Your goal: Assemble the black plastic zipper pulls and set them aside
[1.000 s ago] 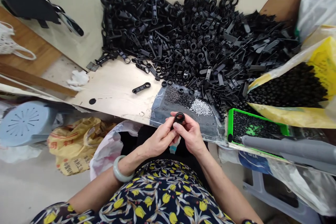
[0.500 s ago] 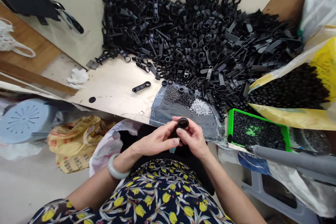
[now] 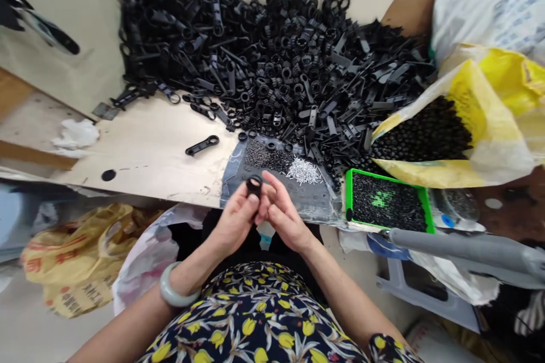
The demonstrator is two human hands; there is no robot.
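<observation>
My left hand (image 3: 236, 220) is closed round a black ringed part (image 3: 254, 183), its ring end pointing up between thumb and fingers. Close beside it on the right, my right hand (image 3: 286, 216) has its index finger stretched out and its other fingers partly curled, apart from the ring; nothing shows in it. Beyond both hands lies a grey mat (image 3: 293, 195) with small dark pieces (image 3: 258, 154) and a heap of silver pins (image 3: 304, 171). One black part (image 3: 202, 145) rests alone to the left of the mat.
A large pile of black parts (image 3: 272, 57) spreads across the back of the table (image 3: 149, 153). At the right are a green tray (image 3: 349, 195) of small black pieces, a yellow bag (image 3: 489, 85) and a grey bar (image 3: 460, 244). Bags hang at the lower left.
The camera view has shifted to the right. My right hand has let go of the black part and its fingers have opened, while my left hand now holds the part alone.
</observation>
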